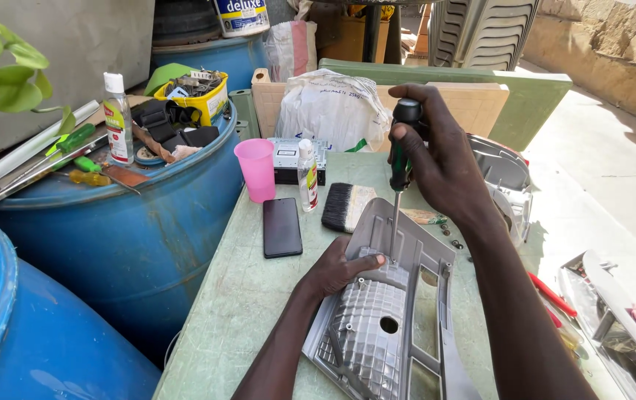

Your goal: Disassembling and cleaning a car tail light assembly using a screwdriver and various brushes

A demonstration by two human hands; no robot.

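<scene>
Screwdriver point(401, 159) stands gripped in our right hand point(444, 167); our left hand point(340, 267) presses flat on the grey panel point(407, 326). Tilting could slip the tip toward those fingers.

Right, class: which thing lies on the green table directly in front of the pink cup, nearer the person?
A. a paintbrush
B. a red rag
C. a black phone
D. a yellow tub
C: the black phone lies flat on the green table, just below the pink cup.
</scene>
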